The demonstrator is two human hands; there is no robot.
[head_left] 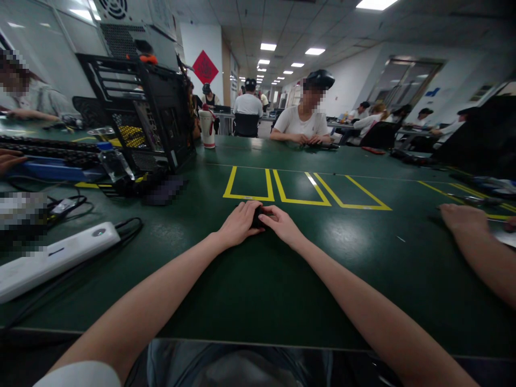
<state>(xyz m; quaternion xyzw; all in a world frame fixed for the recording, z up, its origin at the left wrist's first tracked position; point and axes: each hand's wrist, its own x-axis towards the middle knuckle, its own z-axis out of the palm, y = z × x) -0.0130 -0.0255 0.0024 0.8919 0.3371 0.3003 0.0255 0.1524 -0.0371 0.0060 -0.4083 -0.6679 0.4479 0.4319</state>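
Observation:
A small black object (258, 217) sits between my two hands, low over the green table (250, 279); its kind cannot be made out. My left hand (241, 221) curls around it from the left, fingers over its top and thumb along the near side. From the right, my right hand (281, 224) grips it with thumb and bent fingers. Most of the object is hidden by the fingers. Just beyond the hands, yellow tape (248, 198) marks several open-ended boxes on the tabletop.
At left lie a white power strip (60, 258) with cables, a water bottle (115, 161) and a black computer case (149, 113). A white cup (207, 129) stands farther back. Another person's hand (463, 217) rests at right. Across the table sits a person (304, 118) in a cap.

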